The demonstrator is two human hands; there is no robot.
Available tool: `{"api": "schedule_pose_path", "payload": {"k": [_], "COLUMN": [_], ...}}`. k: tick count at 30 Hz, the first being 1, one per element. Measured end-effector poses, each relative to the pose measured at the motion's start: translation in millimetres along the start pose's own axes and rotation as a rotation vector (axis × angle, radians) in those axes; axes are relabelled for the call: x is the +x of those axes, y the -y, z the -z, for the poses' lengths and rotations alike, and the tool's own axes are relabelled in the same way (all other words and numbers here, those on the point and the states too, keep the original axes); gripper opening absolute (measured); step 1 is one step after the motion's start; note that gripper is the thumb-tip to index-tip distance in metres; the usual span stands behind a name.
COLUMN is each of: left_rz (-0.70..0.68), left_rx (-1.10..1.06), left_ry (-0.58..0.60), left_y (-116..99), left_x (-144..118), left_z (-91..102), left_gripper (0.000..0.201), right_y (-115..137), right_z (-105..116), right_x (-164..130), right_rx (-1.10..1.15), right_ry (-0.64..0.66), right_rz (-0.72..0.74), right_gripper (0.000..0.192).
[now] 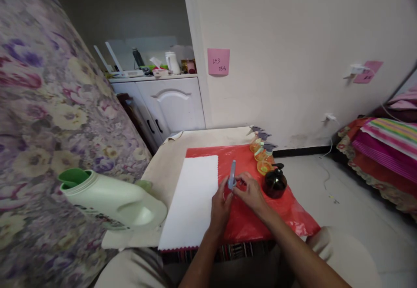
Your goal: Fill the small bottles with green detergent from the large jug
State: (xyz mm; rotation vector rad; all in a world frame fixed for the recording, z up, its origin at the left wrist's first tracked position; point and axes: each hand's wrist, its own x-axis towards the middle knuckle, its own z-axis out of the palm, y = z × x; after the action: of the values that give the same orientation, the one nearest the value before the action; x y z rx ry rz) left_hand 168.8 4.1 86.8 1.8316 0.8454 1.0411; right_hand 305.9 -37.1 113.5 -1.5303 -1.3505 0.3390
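Note:
My left hand (220, 205) and my right hand (250, 191) meet over a red plastic sheet (286, 212) on a low table. Together they hold a small grey-blue spray head (232, 176), upright between the fingertips. A dark round pump bottle (274, 182) stands just right of my right hand. Behind it stand three orange spray bottles (263, 154) with grey trigger heads. A white textured cloth (194, 201) lies left of my left hand.
A large pale green jug (114, 201) lies on its side at the table's left, open mouth pointing left. A floral curtain (48, 118) fills the left. A white cabinet (172, 103) stands behind, a wall with pink notes ahead, a bed (387, 149) at right.

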Motion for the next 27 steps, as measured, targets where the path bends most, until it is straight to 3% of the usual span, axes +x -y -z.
{"api": "schedule_pose_path", "payload": {"k": [3,8,15,19,27], "left_rz": [-0.012,-0.022,-0.001,-0.013,0.029], "left_rx": [0.010,-0.001,-0.002,-0.014,0.001], "left_ry": [0.000,0.024,0.014,0.015,0.015], "left_y": [0.5,-3.0,-5.4,-6.2,-11.3], "left_x": [-0.8,0.7,1.3,1.2,1.2], "left_z": [-0.4,1.7,1.6,1.9,3.4], "left_gripper": [0.047,0.044,0.044,0.043,0.040], "right_y": [-0.4,3.8,1.8,-0.2,0.2], "right_z": [-4.9,-7.8,-15.5,-24.6,-21.3], "right_x": [-0.5,-6.3,-12.7,-19.3,-36.3], "right_rx": [-0.004,0.045,0.133,0.200,0.325], "right_ry": [-0.057,-0.063,-0.161,-0.229,-0.210], "right_rz": [-0.031,-0.009,-0.042,-0.089,-0.077], "right_gripper": [0.016,0.030,0.017,0.024,0.033]}}
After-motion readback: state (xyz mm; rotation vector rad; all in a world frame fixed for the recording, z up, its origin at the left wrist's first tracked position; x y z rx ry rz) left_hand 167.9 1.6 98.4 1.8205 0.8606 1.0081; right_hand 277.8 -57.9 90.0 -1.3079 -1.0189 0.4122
